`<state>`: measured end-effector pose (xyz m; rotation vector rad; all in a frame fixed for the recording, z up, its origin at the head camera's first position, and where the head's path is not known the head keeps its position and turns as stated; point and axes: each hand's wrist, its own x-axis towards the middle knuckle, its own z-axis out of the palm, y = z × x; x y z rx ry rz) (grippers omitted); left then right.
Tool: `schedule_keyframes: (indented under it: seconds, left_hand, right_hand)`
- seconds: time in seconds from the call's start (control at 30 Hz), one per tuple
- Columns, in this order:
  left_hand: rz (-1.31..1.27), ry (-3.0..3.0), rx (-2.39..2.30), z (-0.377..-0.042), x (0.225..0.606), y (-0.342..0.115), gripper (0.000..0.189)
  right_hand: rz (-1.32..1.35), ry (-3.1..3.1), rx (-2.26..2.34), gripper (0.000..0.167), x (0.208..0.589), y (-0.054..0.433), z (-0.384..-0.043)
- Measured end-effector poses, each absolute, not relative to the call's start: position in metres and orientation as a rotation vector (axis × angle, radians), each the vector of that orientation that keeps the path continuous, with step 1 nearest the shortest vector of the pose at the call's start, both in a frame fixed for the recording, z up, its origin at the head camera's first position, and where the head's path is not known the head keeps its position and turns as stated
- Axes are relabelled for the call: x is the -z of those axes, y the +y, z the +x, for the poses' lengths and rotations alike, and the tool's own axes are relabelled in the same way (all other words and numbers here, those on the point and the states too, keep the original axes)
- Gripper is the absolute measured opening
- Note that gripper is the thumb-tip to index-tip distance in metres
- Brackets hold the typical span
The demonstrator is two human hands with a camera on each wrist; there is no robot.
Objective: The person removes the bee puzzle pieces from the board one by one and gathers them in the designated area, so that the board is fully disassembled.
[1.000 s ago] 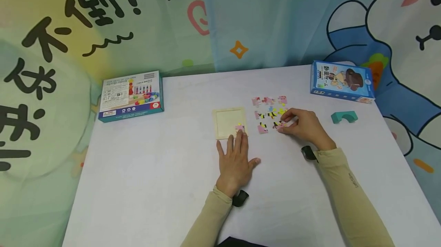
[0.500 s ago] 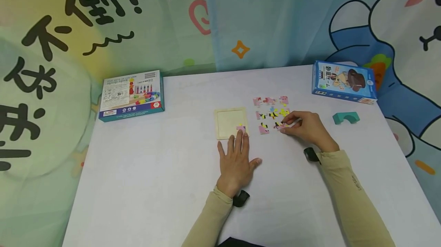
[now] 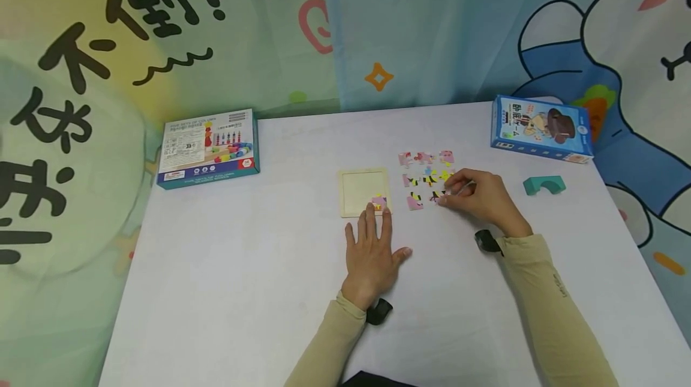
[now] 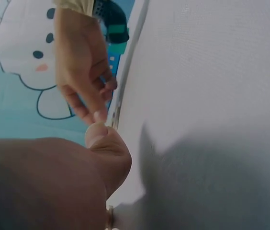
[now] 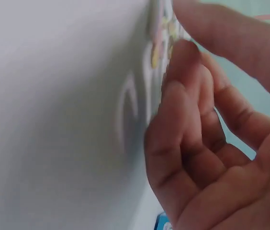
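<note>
My left hand (image 3: 372,261) lies spread on the table, fingertips at the lower edge of a square wooden puzzle frame (image 3: 342,195). One pink and yellow jigsaw piece (image 3: 379,201) sits in the frame's lower right corner. To the frame's right, several loose jigsaw pieces (image 3: 429,180) form rough rows. At the lower right of these, my right hand (image 3: 486,198) pinches a jigsaw piece between thumb and curled fingers, which largely hide it. The right wrist view shows the curled fingers (image 5: 171,129) close to the table; in the left wrist view the left thumb (image 4: 108,151) covers the work.
A teal arch-shaped block (image 3: 544,185) stands right of the right hand. A blue game box (image 3: 541,129) is at the table's back right, and a white and teal box (image 3: 207,148) at its back left. A printed curtain (image 3: 410,27) hangs behind the table.
The left fingertips have shifted slightly at the frame's lower edge. The right hand stays at the lower right pieces with only a slight turn of its fingers. The head view drifts a little.
</note>
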<state>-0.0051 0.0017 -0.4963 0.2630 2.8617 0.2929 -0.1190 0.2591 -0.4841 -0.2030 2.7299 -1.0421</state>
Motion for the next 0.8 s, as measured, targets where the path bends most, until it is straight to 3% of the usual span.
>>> schedule_keyframes:
  seconds: [0.63, 0.8]
  left_hand:
    - [0.162, 2.947, -0.222, -0.001, 0.496, 0.007, 0.085]
    - [0.152, 2.929, -0.252, -0.001, 0.495, 0.007, 0.084]
  right_hand:
    - [-0.6, 2.627, 1.13, 0.02, 0.478, 0.16, -0.144]
    - [-0.708, 2.585, 1.045, 0.023, 0.477, 0.139, -0.145]
